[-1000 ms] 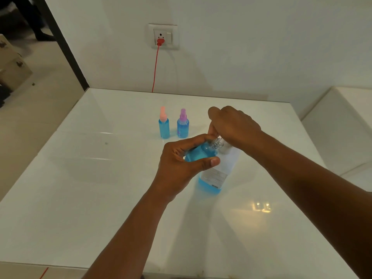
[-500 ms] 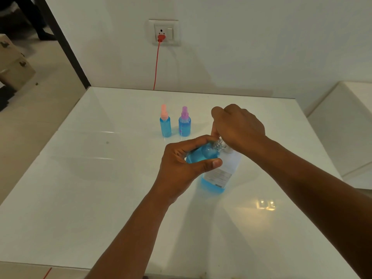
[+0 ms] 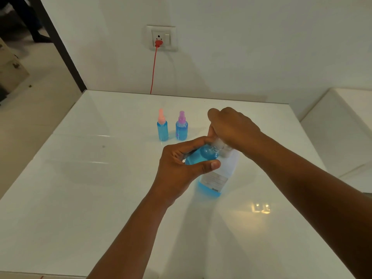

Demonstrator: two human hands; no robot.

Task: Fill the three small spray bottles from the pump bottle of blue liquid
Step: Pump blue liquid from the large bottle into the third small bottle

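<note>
My left hand grips a small clear spray bottle full of blue liquid, tilted, its open threaded neck up against the pump bottle's top. The big pump bottle stands on the white table behind it, with a white label and a little blue liquid at its base. My right hand is curled over the pump head, which it hides. Two more small bottles stand upright farther back, both filled blue: one with a peach sprayer, one with a purple sprayer.
A red cable runs down from a wall socket behind the table. A white ledge lies to the right. The floor drops away past the table's left edge.
Both hands and the bottles keep almost the same pose; only the camera view shifts slightly.
</note>
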